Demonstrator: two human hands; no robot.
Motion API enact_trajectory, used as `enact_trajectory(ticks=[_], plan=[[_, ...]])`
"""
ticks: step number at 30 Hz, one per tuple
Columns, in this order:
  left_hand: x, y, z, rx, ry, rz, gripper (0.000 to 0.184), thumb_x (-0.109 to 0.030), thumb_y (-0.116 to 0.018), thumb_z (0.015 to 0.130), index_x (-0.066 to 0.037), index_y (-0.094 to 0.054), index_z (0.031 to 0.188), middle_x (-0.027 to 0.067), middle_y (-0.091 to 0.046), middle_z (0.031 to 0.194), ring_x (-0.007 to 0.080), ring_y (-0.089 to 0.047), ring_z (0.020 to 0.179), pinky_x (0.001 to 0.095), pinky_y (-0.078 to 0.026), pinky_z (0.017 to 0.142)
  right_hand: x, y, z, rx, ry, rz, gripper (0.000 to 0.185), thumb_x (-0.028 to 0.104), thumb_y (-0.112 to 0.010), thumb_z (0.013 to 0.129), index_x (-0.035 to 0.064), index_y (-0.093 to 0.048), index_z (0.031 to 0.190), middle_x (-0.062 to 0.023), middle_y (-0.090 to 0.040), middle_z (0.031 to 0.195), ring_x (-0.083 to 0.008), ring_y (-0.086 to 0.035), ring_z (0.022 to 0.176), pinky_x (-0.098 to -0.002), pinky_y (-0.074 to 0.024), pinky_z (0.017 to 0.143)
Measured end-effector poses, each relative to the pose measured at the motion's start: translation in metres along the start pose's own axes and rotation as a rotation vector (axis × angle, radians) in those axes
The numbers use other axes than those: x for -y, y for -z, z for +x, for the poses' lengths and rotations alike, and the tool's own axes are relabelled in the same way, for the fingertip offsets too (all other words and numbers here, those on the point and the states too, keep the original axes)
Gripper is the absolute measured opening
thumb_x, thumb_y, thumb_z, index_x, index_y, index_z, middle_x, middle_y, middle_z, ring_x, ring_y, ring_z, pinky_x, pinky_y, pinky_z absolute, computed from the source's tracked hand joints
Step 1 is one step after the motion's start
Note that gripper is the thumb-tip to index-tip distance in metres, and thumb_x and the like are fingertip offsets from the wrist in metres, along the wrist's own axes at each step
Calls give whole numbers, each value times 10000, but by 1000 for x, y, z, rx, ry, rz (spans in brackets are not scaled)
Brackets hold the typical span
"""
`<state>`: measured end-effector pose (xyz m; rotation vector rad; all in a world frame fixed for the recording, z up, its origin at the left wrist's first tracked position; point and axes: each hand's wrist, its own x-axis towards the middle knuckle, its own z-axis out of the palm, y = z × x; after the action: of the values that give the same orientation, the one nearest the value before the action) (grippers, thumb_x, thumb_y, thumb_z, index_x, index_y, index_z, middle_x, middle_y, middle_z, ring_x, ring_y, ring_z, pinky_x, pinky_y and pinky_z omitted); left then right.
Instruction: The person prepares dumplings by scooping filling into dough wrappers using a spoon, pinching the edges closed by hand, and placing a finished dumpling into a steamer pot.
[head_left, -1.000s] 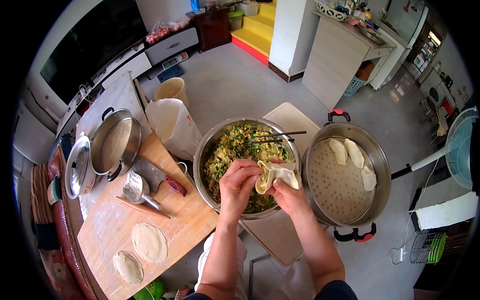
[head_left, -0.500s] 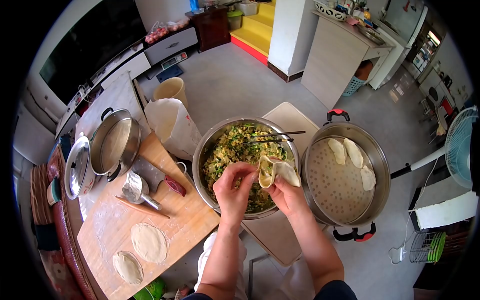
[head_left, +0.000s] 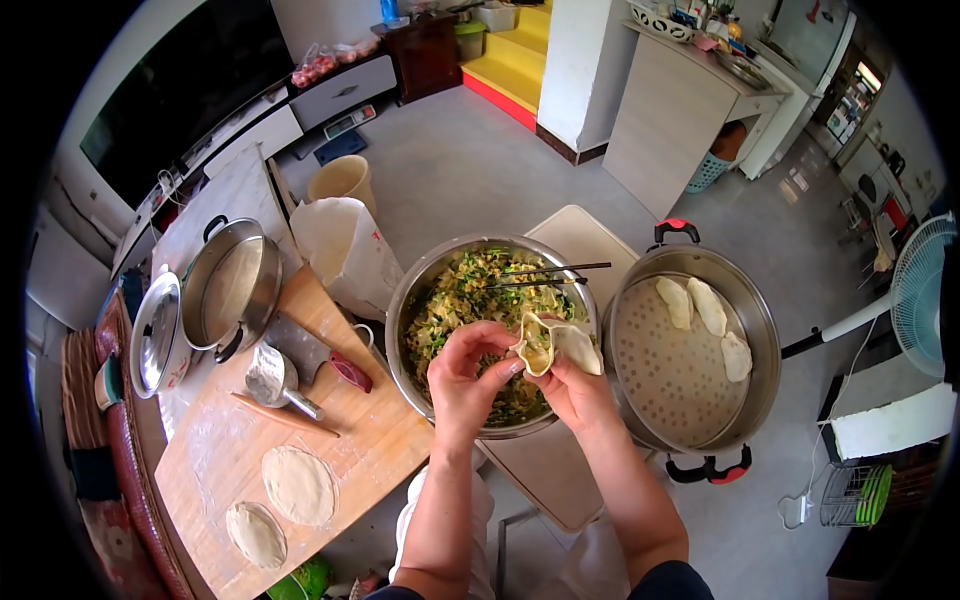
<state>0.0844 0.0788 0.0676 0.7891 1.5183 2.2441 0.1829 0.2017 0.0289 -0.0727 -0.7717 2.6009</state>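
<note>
Above the bowl [head_left: 397, 345] of filling [head_left: 455, 295], the left hand [head_left: 460, 385] pinches the edge of a part-open dumpling [head_left: 575, 348] held by the right hand [head_left: 582, 397].

The mixing bowl [head_left: 398, 335] stands on the desk [head_left: 560, 480], chopsticks [head_left: 558, 268] across its far right part, a dumpling [head_left: 575, 347] above it between the hands [head_left: 462, 392]. Right of it is the steamer [head_left: 670, 380] with three dumplings [head_left: 708, 305] inside. To the left, the board [head_left: 370, 430] carries two dough rounds [head_left: 299, 486] nearest, then a rolling pin [head_left: 285, 414], scoop [head_left: 270, 375] and cleaver [head_left: 300, 345] behind.
</note>
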Motion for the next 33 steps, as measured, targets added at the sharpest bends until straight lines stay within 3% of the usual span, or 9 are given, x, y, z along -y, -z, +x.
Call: enact_trajectory(ticks=[9,15,18,21,33], plan=[[-6,0,0,-55,76,10,331,100,-744,777,35,-626,1079,78,-682,979,144,-651,880,271,-533,816,2,-6,0,-5,-28,-43,565,81,-660,926,41,-401,1427,-110,-577,1297,-207,-615,1139,-357,-587,864],[-16,3,3,21,164,-19,411,80,-725,803,38,-619,1198,47,-636,971,117,-608,867,236,-497,809,3,-8,-2,-11,-1,-88,578,83,-695,906,44,-419,1412,-93,-582,1274,-190,-607,1130,-342,-577,864],[-14,6,7,101,60,67,400,-1,-746,830,36,-637,1213,24,-565,1029,89,-547,870,211,-459,779,3,-8,-2,-15,1,-95,585,67,-706,894,42,-426,1406,-94,-578,1275,-191,-600,1135,-348,-573,879],[-11,9,7,143,69,81,348,-7,-746,832,33,-672,1170,23,-521,1067,89,-521,892,210,-449,789,4,-8,-2,-24,-6,-118,583,59,-709,890,37,-430,1402,-96,-573,1281,-194,-599,1133,-356,-573,883],[-9,2,3,39,66,61,159,35,-697,863,47,-688,1022,49,-578,1031,113,-590,936,231,-498,818,6,-14,-2,-23,-8,-144,559,83,-692,908,47,-435,1404,-85,-589,1262,-188,-600,1138,-356,-573,873]])
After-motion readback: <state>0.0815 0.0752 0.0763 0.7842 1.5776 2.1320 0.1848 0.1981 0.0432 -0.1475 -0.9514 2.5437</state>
